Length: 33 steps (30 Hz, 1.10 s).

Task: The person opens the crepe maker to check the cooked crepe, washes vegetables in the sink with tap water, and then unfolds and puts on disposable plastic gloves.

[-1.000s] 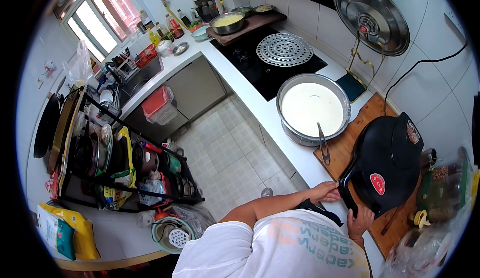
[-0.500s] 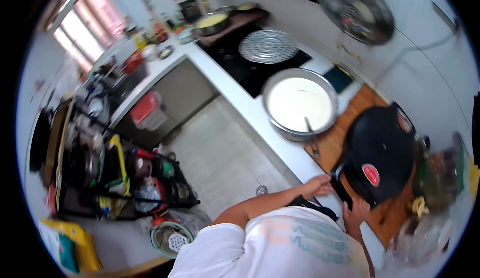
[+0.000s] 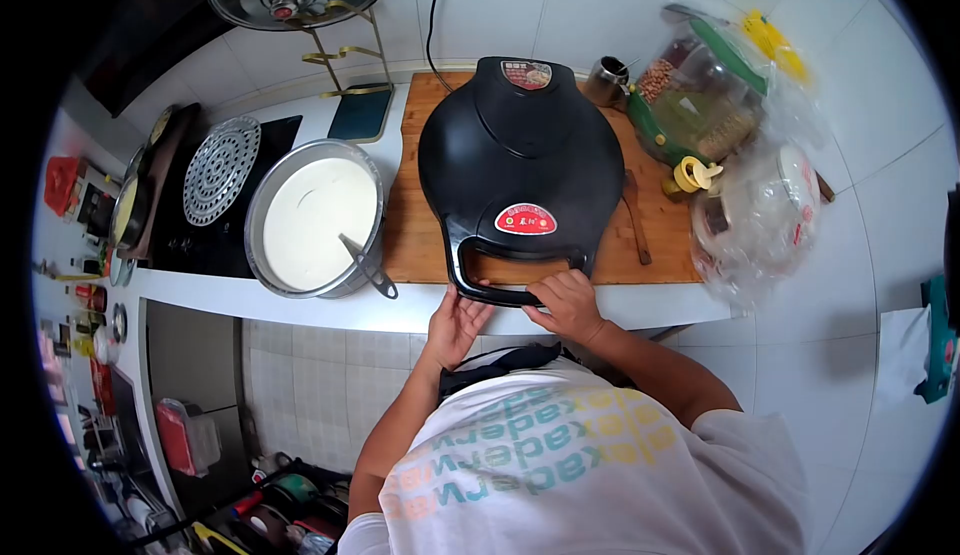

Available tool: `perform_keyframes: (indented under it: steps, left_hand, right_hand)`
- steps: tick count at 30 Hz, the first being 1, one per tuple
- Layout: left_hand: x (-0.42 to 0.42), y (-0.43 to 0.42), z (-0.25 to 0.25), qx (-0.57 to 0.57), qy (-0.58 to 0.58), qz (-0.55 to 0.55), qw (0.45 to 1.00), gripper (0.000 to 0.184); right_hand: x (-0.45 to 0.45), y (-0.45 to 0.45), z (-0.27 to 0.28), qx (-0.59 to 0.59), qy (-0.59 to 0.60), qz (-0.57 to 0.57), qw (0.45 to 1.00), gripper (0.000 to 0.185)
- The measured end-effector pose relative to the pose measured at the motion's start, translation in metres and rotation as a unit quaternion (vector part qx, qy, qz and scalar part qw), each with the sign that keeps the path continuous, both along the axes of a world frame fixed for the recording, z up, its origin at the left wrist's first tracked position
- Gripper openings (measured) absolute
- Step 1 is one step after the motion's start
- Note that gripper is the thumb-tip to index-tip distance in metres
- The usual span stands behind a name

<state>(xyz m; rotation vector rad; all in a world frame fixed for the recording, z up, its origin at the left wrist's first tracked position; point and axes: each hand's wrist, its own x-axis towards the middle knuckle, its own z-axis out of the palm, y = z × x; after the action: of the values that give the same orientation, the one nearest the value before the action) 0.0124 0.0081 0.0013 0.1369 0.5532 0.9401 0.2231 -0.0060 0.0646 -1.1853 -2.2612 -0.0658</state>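
Note:
A large black electric griddle (image 3: 520,160) stands with its lid down on a wooden board (image 3: 408,225), red label and loop handle facing me. My right hand (image 3: 568,305) is closed around the right part of the handle (image 3: 505,296). My left hand (image 3: 458,327) lies palm up at the handle's left end, its fingers extended and touching the underside; the fingertips are partly hidden. Left of the griddle sits a metal pot (image 3: 256,255) of white batter (image 3: 320,223). A grey-handled ladle (image 3: 372,271) leans out over the pot's rim.
A wooden spatula (image 3: 636,220) lies right of the griddle. Beyond it are a green-lidded container of nuts (image 3: 690,95), a small yellow-capped jar (image 3: 685,177) and a plastic-wrapped container (image 3: 755,220). A perforated steamer plate (image 3: 222,170) rests on the black cooktop (image 3: 270,145).
The view has swung right to face the griddle. My left hand has come up to touch the handle's underside; my right hand stays at the handle. The lid remains down.

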Motion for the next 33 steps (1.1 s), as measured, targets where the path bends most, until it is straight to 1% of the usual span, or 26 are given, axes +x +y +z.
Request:
perform_keyframes:
  steps: [3,13,16,19,23,33]
  left_hand:
    - [0.002,-0.001,0.006,-0.011,0.009,0.009,1.0,0.032]
    - [0.0,-0.002,-0.001,-0.022,-0.009,0.009,1.0,0.031]
    - [0.0,-0.001,-0.001,-0.03,-0.001,0.006,1.0,0.032]
    - [-0.001,0.0,-0.007,-0.024,-0.019,-0.001,1.0,0.032]
    - [0.0,0.0,0.001,-0.015,0.008,-0.003,1.0,0.035]
    - [-0.003,0.002,0.0,-0.019,0.001,-0.014,1.0,0.034]
  right_hand:
    - [0.0,0.0,-0.001,0.001,-0.001,-0.002,1.0,0.023]
    - [0.0,-0.002,-0.003,-0.004,-0.014,-0.014,1.0,0.024]
    - [0.0,-0.001,-0.004,0.01,-0.007,-0.011,1.0,0.025]
    - [0.001,-0.001,-0.003,0.012,-0.007,-0.008,1.0,0.025]
    - [0.002,0.0,-0.007,0.021,-0.004,-0.011,1.0,0.025]
    - [0.003,0.002,-0.011,0.042,-0.007,-0.009,0.999,0.024]
